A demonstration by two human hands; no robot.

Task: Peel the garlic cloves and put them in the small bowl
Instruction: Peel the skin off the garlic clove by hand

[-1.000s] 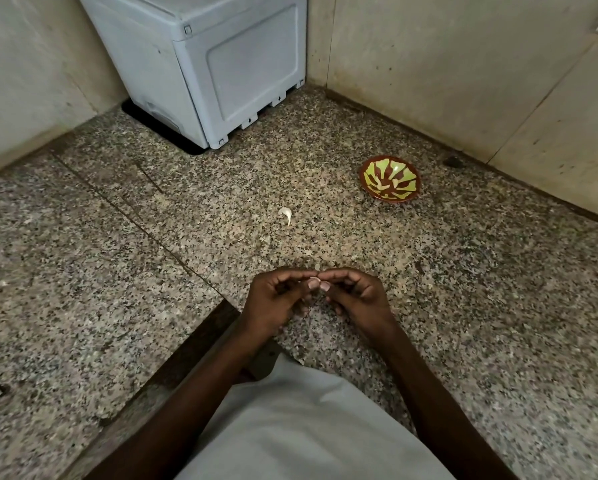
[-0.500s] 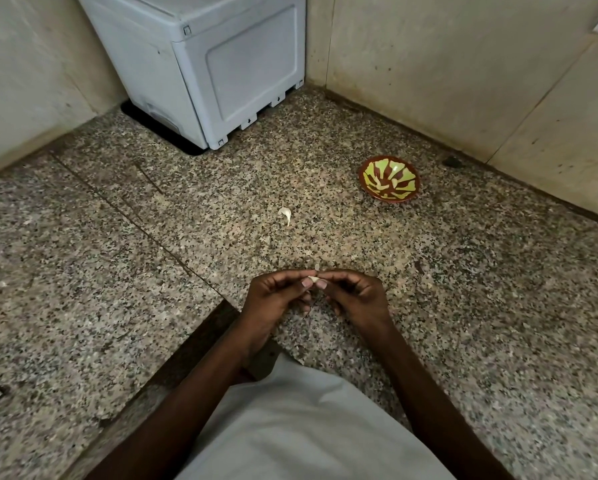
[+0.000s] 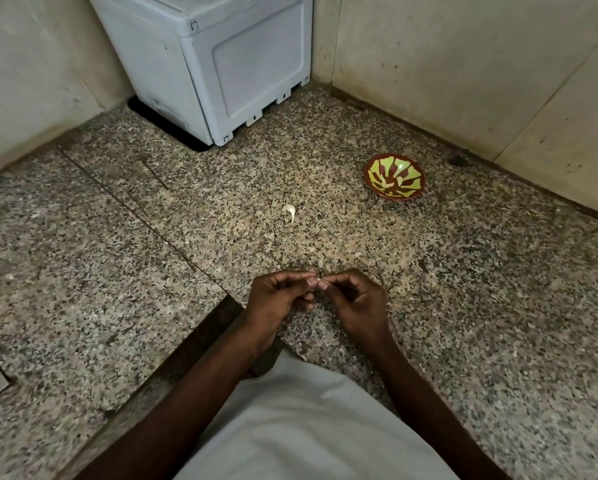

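Note:
My left hand [image 3: 279, 295] and my right hand [image 3: 354, 298] meet fingertip to fingertip low over the granite floor. Between their thumbs and forefingers they pinch a small garlic clove [image 3: 319, 280], almost wholly hidden, with only a pale sliver showing. A second garlic clove [image 3: 290, 211], white with a thin tail, lies on the floor beyond the hands. The small bowl [image 3: 394, 177], red-brown with yellow-green markings, stands further off to the right near the wall. I cannot tell whether anything lies in it.
A grey plastic box [image 3: 217, 60] stands in the far corner between two beige walls [image 3: 463, 74]. A tiny pale scrap [image 3: 321, 264] lies just beyond my fingers. My white-clothed lap [image 3: 308, 424] fills the bottom; a dark step edge [image 3: 186, 344] runs under my left forearm.
My hands have stayed together in the same spot, fingers working slightly on the clove. A tiny pale scrap now shows on the floor just beyond them. Bowl and loose clove have not moved.

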